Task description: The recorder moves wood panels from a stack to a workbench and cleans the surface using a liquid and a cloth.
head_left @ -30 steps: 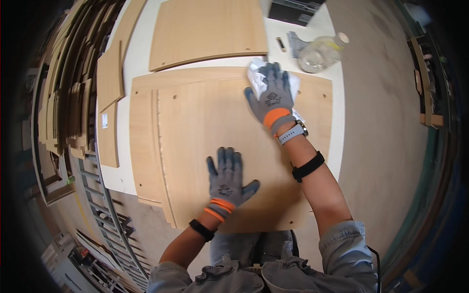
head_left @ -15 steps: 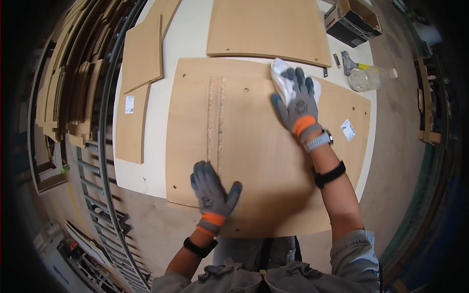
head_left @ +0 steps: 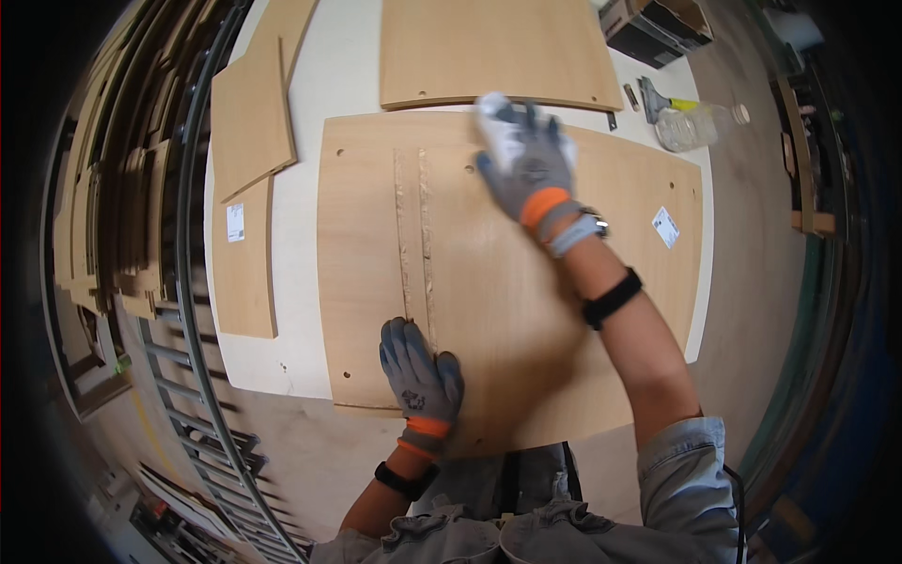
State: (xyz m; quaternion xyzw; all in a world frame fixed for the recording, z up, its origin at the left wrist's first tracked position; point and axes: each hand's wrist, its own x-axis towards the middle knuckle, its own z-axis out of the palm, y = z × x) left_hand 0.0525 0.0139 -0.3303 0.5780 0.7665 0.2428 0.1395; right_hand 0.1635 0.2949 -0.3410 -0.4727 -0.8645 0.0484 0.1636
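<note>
A large light-wood panel [head_left: 526, 301] lies flat in front of me, with small round holes near its edges. Two rough-edged grooves [head_left: 426, 211] run lengthwise down its left half. My gloved right hand [head_left: 537, 174] presses a white cloth [head_left: 493, 115] onto the panel's far part; the palm and fingers cover much of the cloth. Close to the near edge, my gloved left hand [head_left: 420, 376] rests flat on the panel by the groove ends, fingers stretched and holding nothing. A white label [head_left: 666, 227] is stuck on the panel's right side.
Beyond lies another wood panel [head_left: 498, 47]. Smaller boards [head_left: 252, 122] sit on the white tabletop [head_left: 305, 188] at left. At far right are a clear bottle [head_left: 691, 129], a scraper-like tool [head_left: 655, 97] and an open box [head_left: 658, 30]. A metal ladder-like rack [head_left: 193, 282] stands left.
My right hand has slid left across the panel with the cloth. My left hand stays near the groove ends, its thumb drawn closer to the fingers. The whole view has shifted slightly.
</note>
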